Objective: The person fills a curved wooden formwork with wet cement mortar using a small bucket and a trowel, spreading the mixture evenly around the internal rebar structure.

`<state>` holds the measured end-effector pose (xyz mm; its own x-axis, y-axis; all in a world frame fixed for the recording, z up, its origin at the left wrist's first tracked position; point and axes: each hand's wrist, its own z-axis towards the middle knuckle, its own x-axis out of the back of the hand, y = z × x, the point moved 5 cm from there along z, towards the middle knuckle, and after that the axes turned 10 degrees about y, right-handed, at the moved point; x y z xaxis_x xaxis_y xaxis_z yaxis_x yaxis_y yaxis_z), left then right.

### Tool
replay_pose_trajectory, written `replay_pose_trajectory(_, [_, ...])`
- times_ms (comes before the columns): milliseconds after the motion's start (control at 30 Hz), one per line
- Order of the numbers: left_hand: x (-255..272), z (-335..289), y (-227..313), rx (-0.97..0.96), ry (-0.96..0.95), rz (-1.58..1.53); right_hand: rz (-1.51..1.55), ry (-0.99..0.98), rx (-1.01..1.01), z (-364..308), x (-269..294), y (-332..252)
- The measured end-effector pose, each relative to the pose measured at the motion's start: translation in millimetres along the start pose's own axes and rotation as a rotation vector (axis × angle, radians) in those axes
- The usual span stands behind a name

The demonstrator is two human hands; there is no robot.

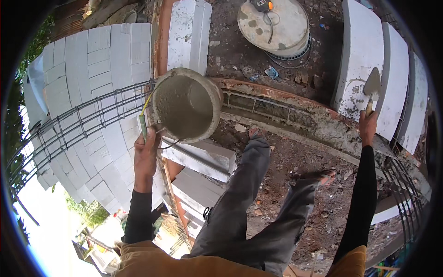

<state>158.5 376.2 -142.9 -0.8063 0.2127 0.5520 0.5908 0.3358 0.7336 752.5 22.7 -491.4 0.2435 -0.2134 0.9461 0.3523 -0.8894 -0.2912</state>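
My left hand (146,150) is closed on the handle of a mortar-coated bucket (214,108). A green grip (143,127) with a yellow end rises beside my thumb. The bucket is tilted with its mouth toward me, and grey mortar (177,108) coats its inside. In my outstretched right hand (368,127), a pointing trowel (372,85) is held by its wooden handle, blade pointing away from me. Behind the blade is a white block (362,51) spattered with mortar. Whether the trowel touches it, I cannot tell.
A trench-like form with steel bars (272,106) crosses ahead of my feet. Rebar cages (78,122) run left and right. White block walling (99,60) stands at left. On a round drum lid (277,23) lies an orange-and-black tool (263,5). Debris covers the dirt floor (286,198).
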Motion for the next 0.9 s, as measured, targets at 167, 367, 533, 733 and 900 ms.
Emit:
replay_pose_trajectory(167, [26.5,46.2,-45.1,0.331,0.042,-0.317,0.175,0.011,-0.071,-127.9,36.6,-38.2])
replay_pose_trajectory(367, [13.9,150.0,-16.3,0.442,0.005,-0.504,0.104,0.002,-0.178,-307.6,72.0,5.8])
replay_pose_trajectory(533, [59.2,256.5,18.4,0.451,0.035,-0.576,0.255,-0.191,-0.342,-388.8,108.2,-30.1])
replay_pose_trajectory(733, [107.8,407.4,176.3,0.137,0.164,-0.605,0.185,-0.135,-0.342,-406.7,146.9,-54.2])
replay_pose_trajectory(900, [108.1,386.8,360.8,-0.609,0.072,-0.667,0.185,-0.295,-0.414,-405.5,163.5,-90.3])
